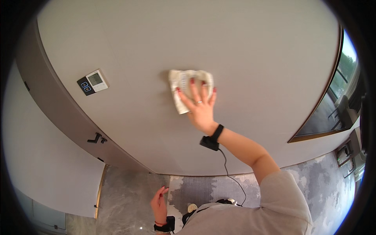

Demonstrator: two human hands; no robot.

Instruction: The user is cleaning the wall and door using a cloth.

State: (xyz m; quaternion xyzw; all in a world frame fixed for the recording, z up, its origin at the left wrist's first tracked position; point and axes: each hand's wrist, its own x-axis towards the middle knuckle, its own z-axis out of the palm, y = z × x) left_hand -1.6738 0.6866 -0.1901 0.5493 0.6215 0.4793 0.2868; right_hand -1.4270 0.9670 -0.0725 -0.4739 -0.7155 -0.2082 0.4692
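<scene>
My right hand (201, 105) presses a pale, crumpled cloth (177, 91) flat against the beige wall (252, 73), its fingers spread over the fabric. A black strap with a small box and a cable sits on that wrist. My left hand (159, 205) hangs low near my body, fingers slightly bent and touching nothing; it wears a black wrist strap with a box too. Left of the cloth, a white thermostat (97, 80) is mounted beside a dark switch panel (85, 86) with two lit buttons.
A door with a black handle (95, 138) stands at the left. At the right hangs a dark-framed mirror or window (317, 114), with chairs showing in it. Grey tile (126, 194) meets patterned carpet (196, 188) below. Furniture stands at the far right.
</scene>
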